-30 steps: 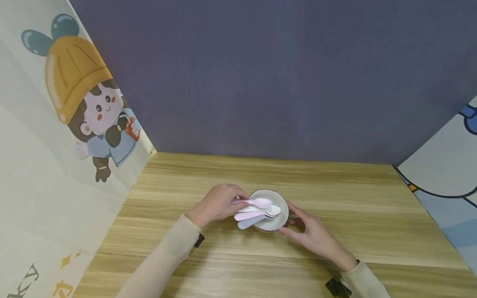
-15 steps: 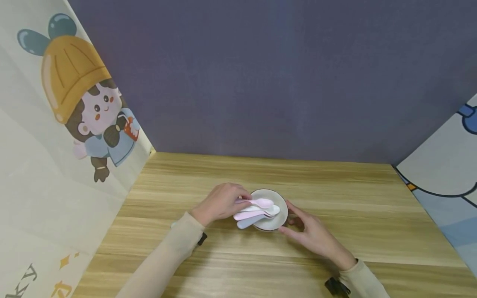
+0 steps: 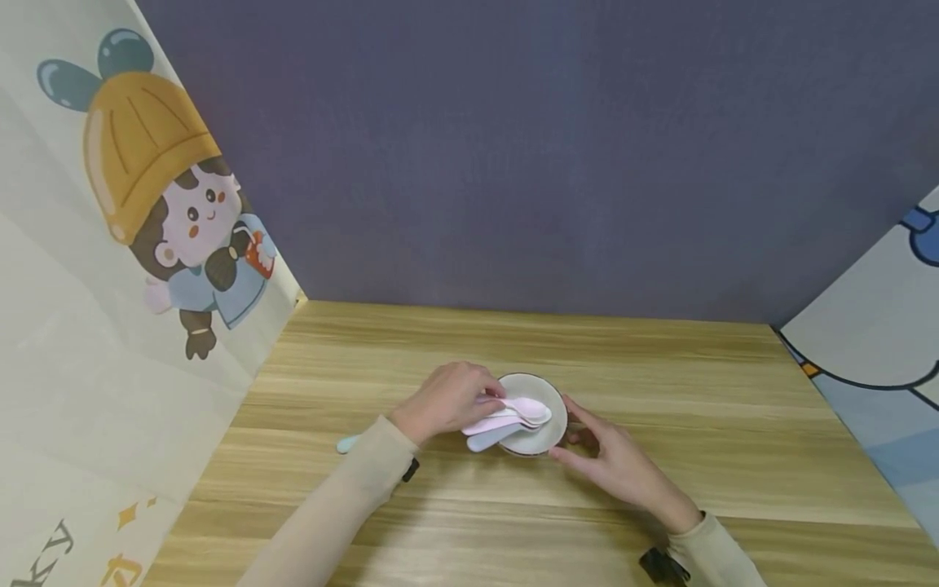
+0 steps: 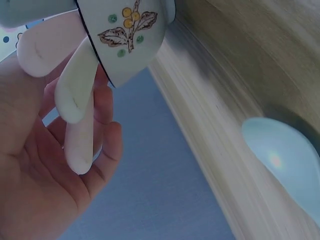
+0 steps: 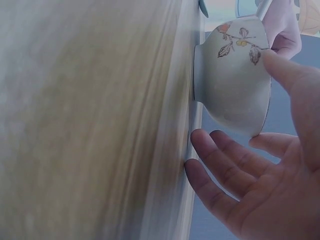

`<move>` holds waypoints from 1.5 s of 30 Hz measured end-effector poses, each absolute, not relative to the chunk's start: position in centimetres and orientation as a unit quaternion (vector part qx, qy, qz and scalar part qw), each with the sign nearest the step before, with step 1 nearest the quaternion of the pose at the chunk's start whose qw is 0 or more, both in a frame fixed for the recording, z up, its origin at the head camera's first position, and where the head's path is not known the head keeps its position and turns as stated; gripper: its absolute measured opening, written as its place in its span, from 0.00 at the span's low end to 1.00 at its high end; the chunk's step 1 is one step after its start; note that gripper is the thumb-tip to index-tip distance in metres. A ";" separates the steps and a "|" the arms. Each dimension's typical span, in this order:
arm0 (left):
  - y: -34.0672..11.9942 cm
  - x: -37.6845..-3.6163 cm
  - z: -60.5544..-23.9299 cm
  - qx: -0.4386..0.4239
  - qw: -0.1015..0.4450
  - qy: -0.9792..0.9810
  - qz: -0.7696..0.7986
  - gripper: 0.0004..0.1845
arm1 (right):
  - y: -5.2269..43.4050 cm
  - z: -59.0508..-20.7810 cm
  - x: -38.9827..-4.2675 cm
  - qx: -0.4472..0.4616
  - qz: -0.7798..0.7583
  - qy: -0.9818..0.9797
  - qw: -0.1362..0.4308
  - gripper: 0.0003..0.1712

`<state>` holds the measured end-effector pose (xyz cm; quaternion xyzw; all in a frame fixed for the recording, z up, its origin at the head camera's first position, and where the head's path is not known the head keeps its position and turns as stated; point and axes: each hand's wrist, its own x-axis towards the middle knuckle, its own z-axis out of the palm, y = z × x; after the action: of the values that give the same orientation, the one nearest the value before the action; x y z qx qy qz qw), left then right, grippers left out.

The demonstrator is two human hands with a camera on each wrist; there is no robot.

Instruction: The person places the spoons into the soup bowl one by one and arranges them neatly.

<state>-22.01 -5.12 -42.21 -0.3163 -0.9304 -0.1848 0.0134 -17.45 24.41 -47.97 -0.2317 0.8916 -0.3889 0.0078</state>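
A white bowl (image 3: 541,443) with a dark rim and a painted leaf-and-berry pattern stands on the table. My left hand (image 3: 447,401) pinches a pale pink spoon (image 3: 530,407) by its handle, the spoon's head over the bowl. Below it in the head view lie a white spoon (image 4: 75,87), another pink spoon (image 4: 50,45) and a greyish-blue spoon (image 3: 493,438), heads in the bowl, handles past the rim on the left. My right hand (image 3: 619,463) holds the bowl's right side between thumb and index finger; the other fingers stay apart from it in the right wrist view.
A mint-green spoon (image 4: 282,160) lies on the wooden table (image 3: 660,391), left of the bowl and partly hidden by the left sleeve (image 3: 359,481). A dark panel (image 3: 513,163) rises behind the table. Printed walls flank both sides.
My left hand has moved slightly right, bringing the pink spoon farther over the bowl. More of the mint-green spoon shows beside the left sleeve. The right hand has stayed at the bowl.
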 end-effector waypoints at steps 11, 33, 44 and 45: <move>-4.2 -21.9 -42.1 -0.307 -0.008 -0.936 -0.171 0.10 | 24.5 -48.0 -17.4 -0.233 -0.392 0.890 0.014 0.50; -4.2 -22.1 -42.5 -0.308 0.006 -0.930 -0.199 0.10 | 24.6 -48.0 -17.5 -0.238 -0.389 0.890 0.008 0.49; -4.5 -22.0 -42.2 -0.323 0.025 -0.919 -0.224 0.11 | 24.4 -47.9 -17.5 -0.238 -0.402 0.884 0.019 0.49; -4.5 -21.9 -42.2 -0.324 0.025 -0.918 -0.229 0.11 | 24.4 -47.9 -17.6 -0.237 -0.403 0.884 0.019 0.49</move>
<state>-21.95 -4.51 -42.18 -0.3236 -0.9177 -0.2291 0.0255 -17.55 24.41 -47.94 -0.2371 0.8838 -0.4029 0.0194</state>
